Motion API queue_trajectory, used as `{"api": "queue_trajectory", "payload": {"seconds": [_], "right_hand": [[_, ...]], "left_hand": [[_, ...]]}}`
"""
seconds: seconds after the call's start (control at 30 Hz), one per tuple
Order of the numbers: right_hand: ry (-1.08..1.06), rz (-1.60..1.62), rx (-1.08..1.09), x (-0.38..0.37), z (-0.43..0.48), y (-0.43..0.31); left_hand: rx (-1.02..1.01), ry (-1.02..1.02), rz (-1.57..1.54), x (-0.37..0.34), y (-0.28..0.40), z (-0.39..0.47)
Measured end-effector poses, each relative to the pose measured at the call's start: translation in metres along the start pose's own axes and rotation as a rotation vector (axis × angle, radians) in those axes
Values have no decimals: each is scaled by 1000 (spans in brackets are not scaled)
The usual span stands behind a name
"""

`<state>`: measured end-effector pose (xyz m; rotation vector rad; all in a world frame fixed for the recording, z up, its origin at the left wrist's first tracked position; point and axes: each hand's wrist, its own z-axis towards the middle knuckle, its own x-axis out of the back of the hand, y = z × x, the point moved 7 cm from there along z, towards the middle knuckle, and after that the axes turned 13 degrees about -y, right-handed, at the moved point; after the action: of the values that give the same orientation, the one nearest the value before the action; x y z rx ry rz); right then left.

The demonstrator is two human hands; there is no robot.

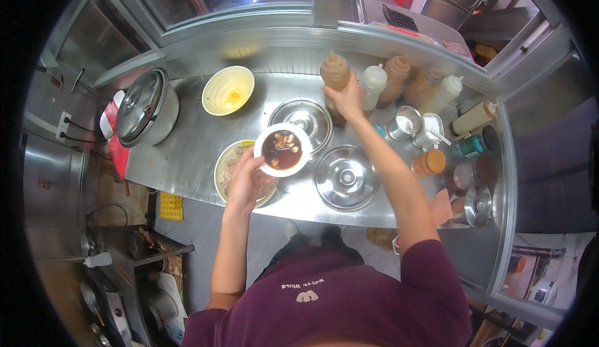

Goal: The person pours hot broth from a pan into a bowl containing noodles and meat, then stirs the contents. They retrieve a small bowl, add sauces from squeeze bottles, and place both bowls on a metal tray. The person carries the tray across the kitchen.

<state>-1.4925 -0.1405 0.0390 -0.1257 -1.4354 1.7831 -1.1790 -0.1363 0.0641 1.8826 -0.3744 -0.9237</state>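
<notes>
My left hand (246, 177) grips a small white bowl (306, 148) by its side. Dark brown sauce (276, 160) with pale chopped pieces, possibly garlic, lies inside it. Partly hidden below that hand is a larger pale bowl (220, 182) of food on the steel counter (187, 160). My right hand (348, 96) is wrapped around a squeeze bottle (334, 72) of brown sauce, upright at the back of the counter. Right beside it stands a white-capped squeeze bottle (373, 85). Two round steel lids (346, 177) lie between my arms, one partly covered by the white bowl.
A lidded pot (161, 113) stands at the left, and a yellowish bowl (220, 82) with orange residue at the back. More squeeze bottles (395, 78), a steel cup of white powder (403, 127) and an orange-lidded jar (428, 162) crowd the right side. A window frame (234, 26) borders the counter's back.
</notes>
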Motion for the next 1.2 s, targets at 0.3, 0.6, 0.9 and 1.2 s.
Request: {"api": "queue_trajectory", "payload": {"seconds": [0.3,0.6,0.9,1.2], "right_hand": [[-3,114,-2,-13,-10,26],[265,-288,-168,58,-32,74],[167,60,93,56,0,44],[-430,-1048,874,-11,-21,-216]], "left_hand": [[-26,91,-19,28,-3,-15],[-113,139,-63,43,14,-27],[-145,232,-59,71,22,-47],[-126,255,-83,92,20,-48]]}}
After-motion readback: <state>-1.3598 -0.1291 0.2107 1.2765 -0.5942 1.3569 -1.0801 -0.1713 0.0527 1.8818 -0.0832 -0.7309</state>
